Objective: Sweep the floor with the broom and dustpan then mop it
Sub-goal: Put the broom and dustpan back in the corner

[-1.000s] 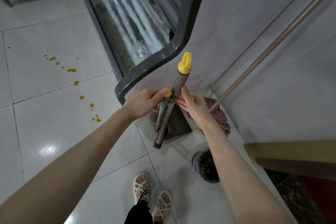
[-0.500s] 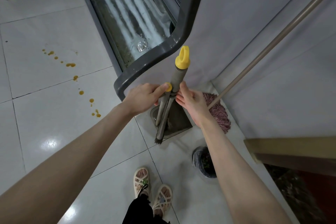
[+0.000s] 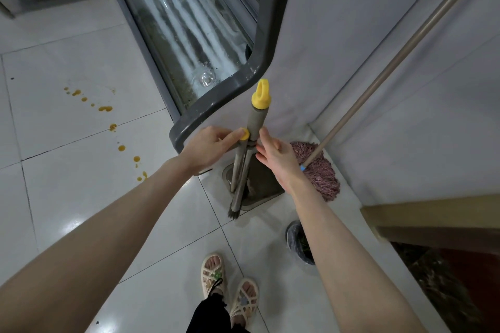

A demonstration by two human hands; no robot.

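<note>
Head view puts both of my arms stretched toward the far corner of the floor, where a glass-fronted case meets the grey wall. The broom stands almost upright there, its yellow hanging cap at the top and its dark bristles on the tile at the near edge of the dustpan. The dustpan sits on the floor against the foot of the case, and its thinner handle rises beside the broom's.

My left hand grips the top of the dustpan handle, fingers curled and the thumb pressed against its small yellow cap. My right hand is spread, palm turned toward the broom, its straight fingers touching the two handles just below the grey grip and the thumb lying up along that grip. It is not wrapped round anything.

The mop leans in the same corner, just right of the dustpan, pinkish strands on the floor and the pole slanting up along the wall. Orange drops trail across the tiles toward the left edge. A small bin with a dark liner stands near my sandals, at the floor's near edge.
</note>
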